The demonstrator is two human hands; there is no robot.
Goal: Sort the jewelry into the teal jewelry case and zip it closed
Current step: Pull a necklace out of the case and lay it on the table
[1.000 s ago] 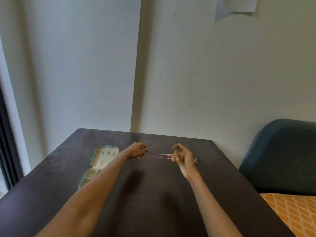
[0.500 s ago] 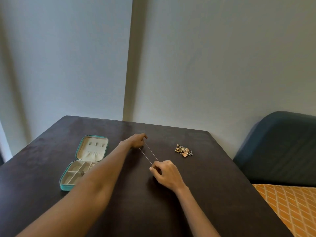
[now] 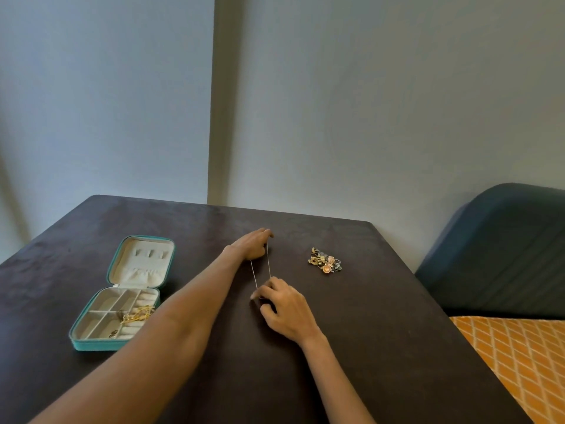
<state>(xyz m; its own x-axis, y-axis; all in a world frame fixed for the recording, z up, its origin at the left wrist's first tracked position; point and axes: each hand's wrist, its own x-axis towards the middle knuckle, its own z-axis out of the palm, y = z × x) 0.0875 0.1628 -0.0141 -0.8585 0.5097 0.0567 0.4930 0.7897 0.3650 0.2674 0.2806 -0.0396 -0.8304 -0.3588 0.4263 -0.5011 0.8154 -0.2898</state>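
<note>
Dark table against pale walls, blue sofa beside.

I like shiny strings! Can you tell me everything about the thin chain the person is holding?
The thin chain looks silvery and very fine, a long loop pulled into two nearly straight strands just above the dark table. The left hand holds the far end; the right hand pinches the near end. Links and clasp are too small to see.
</note>
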